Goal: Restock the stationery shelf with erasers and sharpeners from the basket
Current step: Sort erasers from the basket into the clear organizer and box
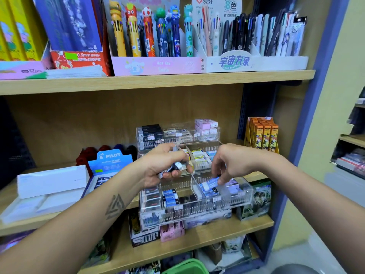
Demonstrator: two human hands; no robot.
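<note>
Two bare hands are working over the clear tiered acrylic eraser organiser [245, 196] on the wooden shelf [217, 230]. Left hand [165, 165] is gripping several small dark-sleeved erasers [176, 166], fingers curled round them. Right hand [230, 163] is pinching one blue-sleeved white eraser [211, 182] in the front right compartment. Green plastic basket [185, 267] is sitting below.

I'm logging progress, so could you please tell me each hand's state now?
Left hand: holding several erasers.
Right hand: pinching a blue-sleeved eraser.
</note>
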